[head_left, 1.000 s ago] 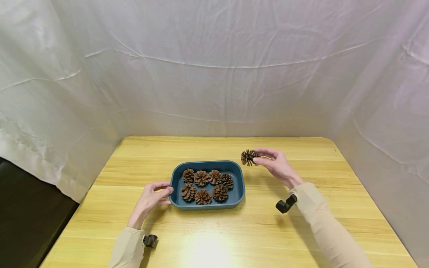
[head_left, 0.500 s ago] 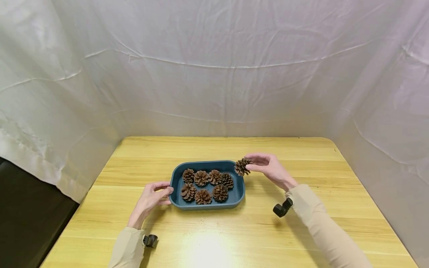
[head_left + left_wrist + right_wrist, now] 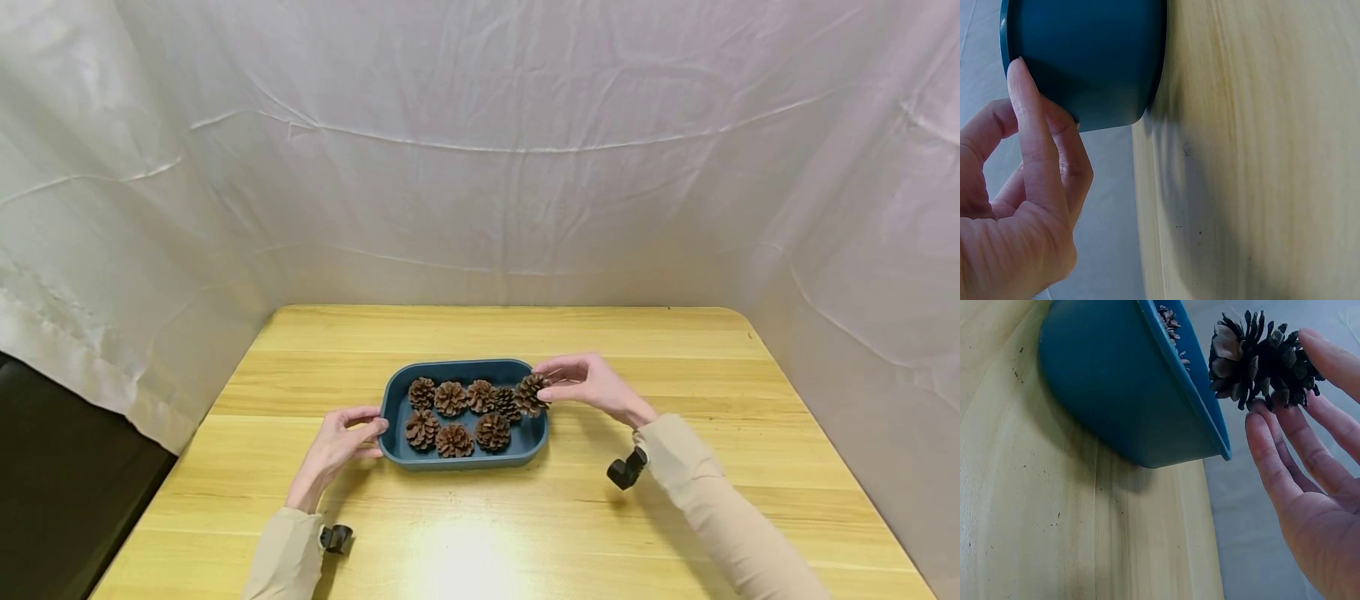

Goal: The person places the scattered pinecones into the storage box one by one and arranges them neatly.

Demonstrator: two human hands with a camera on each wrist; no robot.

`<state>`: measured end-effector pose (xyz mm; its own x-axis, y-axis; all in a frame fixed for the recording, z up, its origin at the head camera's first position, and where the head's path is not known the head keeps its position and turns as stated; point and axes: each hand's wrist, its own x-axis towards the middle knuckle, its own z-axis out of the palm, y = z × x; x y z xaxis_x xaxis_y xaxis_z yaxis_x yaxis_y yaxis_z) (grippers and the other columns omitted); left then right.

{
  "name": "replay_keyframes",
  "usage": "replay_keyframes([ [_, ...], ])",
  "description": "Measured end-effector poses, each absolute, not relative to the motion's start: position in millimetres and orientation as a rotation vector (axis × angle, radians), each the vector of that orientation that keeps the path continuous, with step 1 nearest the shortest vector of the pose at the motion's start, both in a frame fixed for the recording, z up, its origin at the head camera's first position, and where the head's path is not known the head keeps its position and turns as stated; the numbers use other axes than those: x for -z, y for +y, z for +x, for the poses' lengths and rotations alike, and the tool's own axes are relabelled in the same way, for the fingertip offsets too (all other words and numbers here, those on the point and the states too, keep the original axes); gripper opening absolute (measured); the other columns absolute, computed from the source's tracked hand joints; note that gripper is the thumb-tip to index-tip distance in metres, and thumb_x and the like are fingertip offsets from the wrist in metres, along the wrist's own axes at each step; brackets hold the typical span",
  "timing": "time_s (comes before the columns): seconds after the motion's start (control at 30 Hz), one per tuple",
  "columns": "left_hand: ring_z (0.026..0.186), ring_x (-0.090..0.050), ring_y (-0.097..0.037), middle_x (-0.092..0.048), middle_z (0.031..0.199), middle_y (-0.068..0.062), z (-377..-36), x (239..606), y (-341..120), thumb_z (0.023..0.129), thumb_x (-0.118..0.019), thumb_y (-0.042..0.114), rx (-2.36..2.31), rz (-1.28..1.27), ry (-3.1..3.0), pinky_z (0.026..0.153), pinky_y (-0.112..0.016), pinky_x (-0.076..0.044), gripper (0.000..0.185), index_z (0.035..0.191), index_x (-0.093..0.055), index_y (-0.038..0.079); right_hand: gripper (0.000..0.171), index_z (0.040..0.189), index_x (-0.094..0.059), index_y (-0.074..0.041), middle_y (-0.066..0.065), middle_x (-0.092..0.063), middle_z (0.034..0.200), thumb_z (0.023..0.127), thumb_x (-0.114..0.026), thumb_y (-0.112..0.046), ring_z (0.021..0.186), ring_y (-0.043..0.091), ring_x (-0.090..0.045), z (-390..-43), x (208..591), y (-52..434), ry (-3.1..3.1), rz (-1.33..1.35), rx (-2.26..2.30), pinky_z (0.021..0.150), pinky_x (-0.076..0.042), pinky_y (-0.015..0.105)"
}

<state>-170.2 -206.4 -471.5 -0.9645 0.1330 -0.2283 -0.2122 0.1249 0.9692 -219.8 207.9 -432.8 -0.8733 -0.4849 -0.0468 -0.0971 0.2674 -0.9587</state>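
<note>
A blue rectangular box (image 3: 463, 463) stands on the table with several brown pine cones (image 3: 454, 441) inside, laid in two rough rows. My left hand (image 3: 339, 443) grips the box's left end, the thumb at the rim and the fingers curled against the wall. In the left wrist view the thumb (image 3: 1034, 125) lies along the blue outer wall. My right hand (image 3: 596, 387) pinches another pine cone (image 3: 531, 395) between thumb and fingertips, over the box's right back corner. In the right wrist view this pine cone (image 3: 1263, 359) is held level with the rim, its flat scaly base towards the box.
The light wooden table (image 3: 637, 333) surrounds the box. White cloth (image 3: 480, 183) hangs behind and at both sides. A dark surface (image 3: 60, 483) lies beyond the table's left edge. Small dark specks (image 3: 1019, 374) dot the tabletop by the box.
My right hand has brought its pine cone leftward and towards me, from beside the box to over its right back corner. The left hand and the box have stayed put.
</note>
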Motion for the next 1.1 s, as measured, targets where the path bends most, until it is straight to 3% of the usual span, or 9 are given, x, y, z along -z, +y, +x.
replay_keyframes([
  [0.43, 0.065, -0.067, -0.006, -0.067, 0.100, -0.007, -170.1, 471.8, -206.8, 0.097, -0.062, 0.005, -1.919, -0.069, 2.143, 0.066, -0.021, -0.065, 0.045, 0.133, -0.051, -0.018, 0.047, 0.130, -0.066, -0.003, 0.016, -0.068, 0.130, 0.087, -0.079, -0.019, 0.117, 0.025, -0.066, -219.8, 433.5, 202.2, 2.238, -0.692, 1.483, 0.098, -0.059, 0.023],
  [0.67, 0.066, -0.067, -0.006, -0.067, 0.102, -0.008, -170.0, 471.3, -206.5, 0.097, -0.062, 0.005, -1.914, -0.069, 2.148, 0.066, -0.021, -0.065, 0.045, 0.134, -0.051, -0.018, 0.045, 0.129, -0.066, -0.003, 0.012, -0.070, 0.129, 0.089, -0.077, -0.019, 0.112, 0.022, -0.067, -220.6, 433.0, 199.0, 2.253, -0.827, 1.407, 0.106, -0.055, 0.047],
  [0.93, 0.064, -0.065, -0.005, -0.066, 0.104, -0.008, -169.5, 470.6, -205.9, 0.097, -0.063, 0.006, -1.907, -0.082, 2.158, 0.064, -0.020, -0.065, 0.045, 0.134, -0.052, -0.016, 0.029, 0.117, -0.074, -0.016, 0.004, -0.074, 0.121, 0.089, -0.078, -0.023, 0.112, 0.018, -0.065, -220.8, 429.9, 193.2, 2.255, -0.915, 1.313, 0.107, -0.050, 0.054],
  [1.1, 0.063, -0.065, -0.006, -0.066, 0.106, -0.010, -169.2, 470.2, -205.5, 0.097, -0.063, 0.006, -1.908, -0.092, 2.158, 0.065, -0.020, -0.065, 0.045, 0.135, -0.052, -0.016, 0.026, 0.113, -0.075, -0.014, 0.005, -0.074, 0.121, 0.088, -0.078, -0.022, 0.114, 0.020, -0.065, -219.8, 428.8, 188.8, 2.244, -0.983, 1.255, 0.110, -0.049, 0.056],
])
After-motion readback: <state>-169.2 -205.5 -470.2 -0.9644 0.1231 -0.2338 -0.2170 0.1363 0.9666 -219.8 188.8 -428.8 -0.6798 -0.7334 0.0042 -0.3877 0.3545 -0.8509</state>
